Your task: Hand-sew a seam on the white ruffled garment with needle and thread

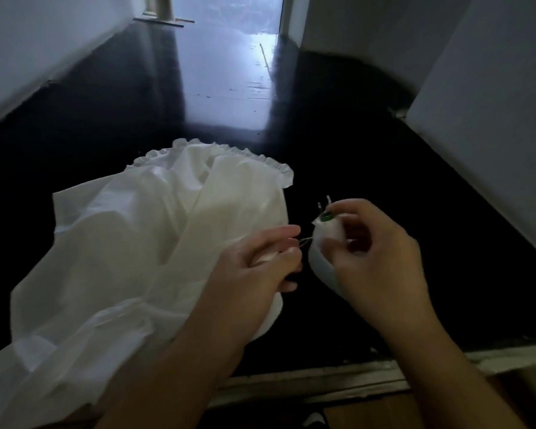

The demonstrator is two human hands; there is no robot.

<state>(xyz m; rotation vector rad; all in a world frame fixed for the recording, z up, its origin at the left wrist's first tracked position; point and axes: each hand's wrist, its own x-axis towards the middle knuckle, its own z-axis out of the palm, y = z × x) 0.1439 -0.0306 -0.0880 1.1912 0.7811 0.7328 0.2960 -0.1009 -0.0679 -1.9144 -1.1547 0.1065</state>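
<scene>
2 bare forearms, no sleeves; left hand (254, 267), right hand (375, 258) ungloved.

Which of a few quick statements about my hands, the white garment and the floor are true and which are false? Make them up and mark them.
1. The white ruffled garment lies on a dark glossy floor. True.
2. The right hand is empty. False: its fingers grip a bunched bit of white cloth with something green on it.
3. The left hand rests on the garment. True.
4. The ruffled edge faces the person. False: it lies on the far side.
</scene>
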